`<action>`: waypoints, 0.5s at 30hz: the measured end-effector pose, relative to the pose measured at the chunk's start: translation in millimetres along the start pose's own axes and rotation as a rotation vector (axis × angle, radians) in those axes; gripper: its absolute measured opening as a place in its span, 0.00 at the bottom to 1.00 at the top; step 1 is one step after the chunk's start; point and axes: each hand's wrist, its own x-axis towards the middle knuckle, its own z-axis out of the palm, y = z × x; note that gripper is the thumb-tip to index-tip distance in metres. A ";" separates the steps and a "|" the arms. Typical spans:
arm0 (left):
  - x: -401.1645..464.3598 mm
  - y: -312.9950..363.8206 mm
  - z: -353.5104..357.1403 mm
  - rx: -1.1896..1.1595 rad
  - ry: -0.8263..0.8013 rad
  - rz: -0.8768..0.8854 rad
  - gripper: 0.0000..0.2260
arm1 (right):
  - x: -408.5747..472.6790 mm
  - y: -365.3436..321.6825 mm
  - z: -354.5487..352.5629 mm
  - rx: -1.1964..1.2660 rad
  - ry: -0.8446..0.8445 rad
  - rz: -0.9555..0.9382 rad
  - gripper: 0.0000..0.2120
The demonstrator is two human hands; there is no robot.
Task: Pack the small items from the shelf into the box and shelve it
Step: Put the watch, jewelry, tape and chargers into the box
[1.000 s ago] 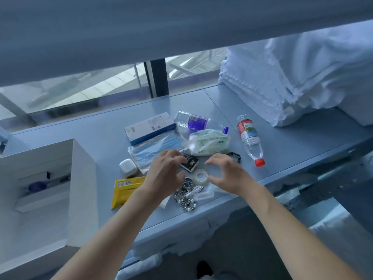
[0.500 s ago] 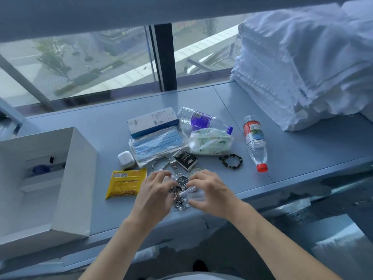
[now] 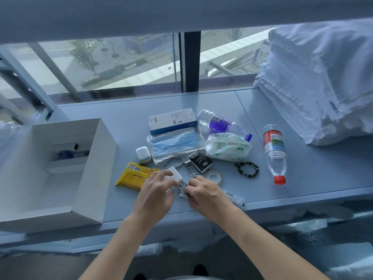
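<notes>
An open white box (image 3: 94, 168) stands at the left of the blue shelf (image 3: 125, 112). Small items lie in a cluster at the shelf's middle. My left hand (image 3: 156, 196) grips a white charger block (image 3: 175, 175) near the front edge. My right hand (image 3: 207, 194) curls over a silver watch (image 3: 191, 172) and a beaded metal chain (image 3: 182, 191) that shows between the two hands. Around them lie a yellow packet (image 3: 134, 175), a white earbud case (image 3: 143, 154), a tape roll (image 3: 214, 176), a dark bead bracelet (image 3: 246, 169) and a small black box (image 3: 200, 163).
Behind the cluster lie a pack of blue masks (image 3: 174, 143), a blue-white carton (image 3: 172, 120), a tissue pack (image 3: 227, 147) and two plastic bottles (image 3: 275, 152). A stack of white linen (image 3: 319, 81) fills the right end. A window runs along the back.
Both hands have drawn back from the black box and tape toward the front edge and closed together over the watch and chain. The left hand now holds the white charger block.
</notes>
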 end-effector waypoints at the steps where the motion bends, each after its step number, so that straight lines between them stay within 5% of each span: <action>1: 1.1 -0.2 -0.9 -0.002 0.003 0.001 0.13 | 0.8 1.8 -1.1 0.001 0.010 0.005 0.04; 9: 16.5 -1.2 -8.5 -0.112 0.023 0.019 0.12 | 7.7 4.3 -39.2 0.331 0.259 0.257 0.05; 15: 36.0 8.3 -12.1 -0.253 -0.079 0.035 0.22 | 21.9 -8.4 -80.7 0.521 0.364 0.252 0.06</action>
